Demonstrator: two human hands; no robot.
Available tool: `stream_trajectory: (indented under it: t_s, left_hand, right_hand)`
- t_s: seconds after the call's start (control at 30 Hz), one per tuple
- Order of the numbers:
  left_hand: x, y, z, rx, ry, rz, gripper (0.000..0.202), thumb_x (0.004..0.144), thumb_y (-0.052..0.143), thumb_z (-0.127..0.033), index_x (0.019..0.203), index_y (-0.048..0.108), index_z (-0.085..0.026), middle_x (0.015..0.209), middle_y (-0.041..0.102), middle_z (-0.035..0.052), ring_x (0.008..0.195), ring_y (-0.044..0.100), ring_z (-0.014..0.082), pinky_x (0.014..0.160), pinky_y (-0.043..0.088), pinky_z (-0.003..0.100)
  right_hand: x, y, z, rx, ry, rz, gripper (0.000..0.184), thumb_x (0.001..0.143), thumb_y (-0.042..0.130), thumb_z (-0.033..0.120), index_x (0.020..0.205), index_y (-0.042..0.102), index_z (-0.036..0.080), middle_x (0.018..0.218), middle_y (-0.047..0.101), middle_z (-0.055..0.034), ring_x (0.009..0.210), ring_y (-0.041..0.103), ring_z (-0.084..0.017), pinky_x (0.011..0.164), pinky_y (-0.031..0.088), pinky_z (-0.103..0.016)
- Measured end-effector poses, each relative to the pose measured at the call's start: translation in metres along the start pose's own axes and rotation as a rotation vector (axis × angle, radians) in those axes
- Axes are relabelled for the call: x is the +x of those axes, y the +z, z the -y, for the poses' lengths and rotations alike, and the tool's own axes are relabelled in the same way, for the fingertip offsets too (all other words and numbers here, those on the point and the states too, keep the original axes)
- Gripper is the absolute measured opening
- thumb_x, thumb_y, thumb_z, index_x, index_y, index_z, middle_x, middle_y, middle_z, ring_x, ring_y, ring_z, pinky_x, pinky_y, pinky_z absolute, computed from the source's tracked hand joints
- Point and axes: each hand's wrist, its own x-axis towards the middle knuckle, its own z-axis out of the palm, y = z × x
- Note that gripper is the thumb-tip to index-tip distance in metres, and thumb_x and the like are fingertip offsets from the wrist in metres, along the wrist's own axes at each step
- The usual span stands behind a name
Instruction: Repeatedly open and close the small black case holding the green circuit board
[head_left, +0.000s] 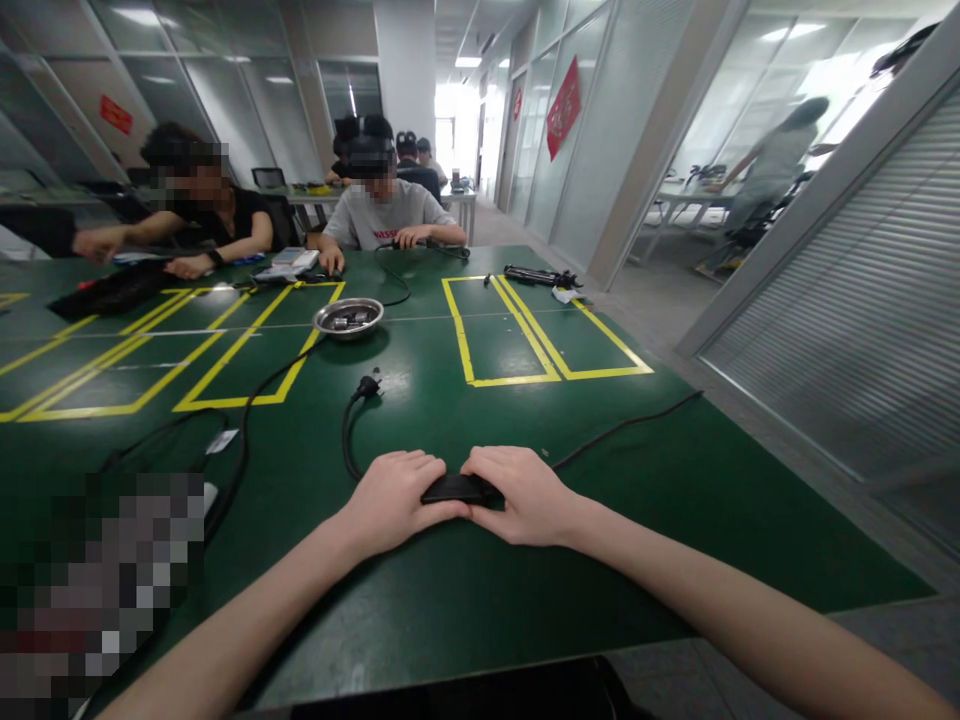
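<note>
A black power adapter (pixel 456 488) lies low over the green table (pixel 420 610), mostly covered by my fingers. My left hand (pixel 394 500) grips its left end, and my right hand (pixel 517 495) grips its right end, with both thumbs along the near side. From the left end a thick black cord curls up to a power plug (pixel 367 388), whose prongs point right. A thinner cable (pixel 630 430) leaves on the right and runs towards the table's right edge.
Beyond the plug stands a metal bowl (pixel 349 318) with small metal parts. Yellow tape (pixel 514 380) marks rectangles on the table. A black folded device (pixel 540 275) lies at the far right. Two people (pixel 386 210) work across the table. A blurred-out object (pixel 105 590) is at left.
</note>
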Motion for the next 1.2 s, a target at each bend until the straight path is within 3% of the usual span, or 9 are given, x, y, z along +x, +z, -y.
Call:
stream_trajectory:
  t_s: [0.2,0.3,0.47,0.6,0.77,0.87,0.97,1.07,1.2]
  left_hand:
    - [-0.001,-0.001,-0.001,-0.029,0.013,0.005,0.053,0.099,0.050,-0.068,0.078,0.058,-0.020,0.071,0.065,0.0025,0.067,0.062,0.0200,0.062,0.036,0.030]
    - [0.001,-0.002,-0.001,-0.042,0.012,-0.024,0.054,0.096,0.053,-0.070,0.080,0.060,-0.019,0.074,0.067,0.0029,0.069,0.062,0.0199,0.063,0.039,0.030]
    - [0.001,-0.003,-0.001,-0.033,0.007,-0.022,0.056,0.101,0.047,-0.067,0.076,0.060,-0.018,0.069,0.063,0.0017,0.064,0.059,0.0183,0.062,0.040,0.029]
    - [0.001,-0.003,0.000,-0.078,0.022,-0.033,0.054,0.099,0.049,-0.068,0.085,0.065,-0.018,0.078,0.068,0.0037,0.071,0.063,0.0191,0.065,0.042,0.029]
    - [0.000,0.001,0.001,-0.072,0.014,-0.033,0.051,0.103,0.048,-0.060,0.081,0.065,-0.018,0.073,0.068,0.0030,0.068,0.062,0.0183,0.065,0.042,0.029]
    - [0.000,0.001,0.001,-0.090,0.001,-0.027,0.050,0.103,0.049,-0.058,0.079,0.066,-0.018,0.072,0.067,0.0023,0.067,0.062,0.0178,0.066,0.043,0.029]
    - [-0.001,-0.002,0.003,-0.085,0.028,-0.140,0.041,0.102,0.053,-0.055,0.104,0.071,-0.017,0.093,0.074,0.0076,0.087,0.067,0.0233,0.080,0.050,0.035]
    - [-0.004,-0.007,0.006,-0.049,0.058,-0.360,0.045,0.102,0.057,-0.045,0.138,0.059,-0.017,0.133,0.066,0.0158,0.123,0.058,0.0313,0.104,0.045,0.048]
    - [-0.009,-0.010,0.009,-0.082,0.110,-0.424,0.036,0.101,0.059,-0.030,0.137,0.059,-0.021,0.139,0.064,0.0132,0.129,0.056,0.0294,0.108,0.045,0.048]
  right_hand:
    - [-0.001,-0.002,0.000,0.010,-0.001,0.064,0.024,0.086,0.074,0.030,0.102,0.061,0.019,0.090,0.069,-0.0056,0.079,0.063,-0.020,0.069,0.043,-0.030]
    - [-0.001,0.000,-0.001,0.011,-0.004,0.029,0.017,0.089,0.070,0.027,0.101,0.062,0.018,0.090,0.070,-0.0062,0.080,0.064,-0.021,0.071,0.045,-0.030]
    - [-0.001,0.002,-0.005,0.021,-0.027,0.031,0.030,0.089,0.074,0.037,0.109,0.065,0.017,0.091,0.070,-0.0073,0.080,0.065,-0.021,0.070,0.046,-0.030]
    - [0.000,0.002,-0.008,0.012,-0.013,0.009,0.024,0.091,0.073,0.034,0.107,0.068,0.017,0.088,0.072,-0.0072,0.080,0.066,-0.021,0.071,0.048,-0.031]
    - [0.002,0.000,-0.006,0.081,-0.064,0.025,0.052,0.083,0.082,0.041,0.125,0.062,0.018,0.108,0.074,-0.0099,0.095,0.069,-0.024,0.082,0.053,-0.034]
    - [0.001,0.001,-0.003,0.120,-0.086,0.031,0.040,0.088,0.078,0.034,0.122,0.063,0.019,0.109,0.073,-0.0095,0.098,0.069,-0.024,0.084,0.053,-0.034]
    - [0.001,0.000,-0.010,0.193,-0.046,-0.053,0.025,0.090,0.073,0.027,0.114,0.066,0.020,0.107,0.073,-0.0084,0.097,0.068,-0.022,0.086,0.054,-0.034]
    - [0.003,-0.009,-0.033,0.303,0.132,-0.231,0.027,0.090,0.070,0.029,0.115,0.066,0.021,0.110,0.073,-0.0073,0.097,0.068,-0.023,0.084,0.054,-0.035]
    - [0.001,-0.034,-0.085,0.436,0.408,-0.613,0.037,0.085,0.070,0.044,0.115,0.066,0.022,0.101,0.072,-0.0058,0.090,0.068,-0.023,0.071,0.054,-0.031]
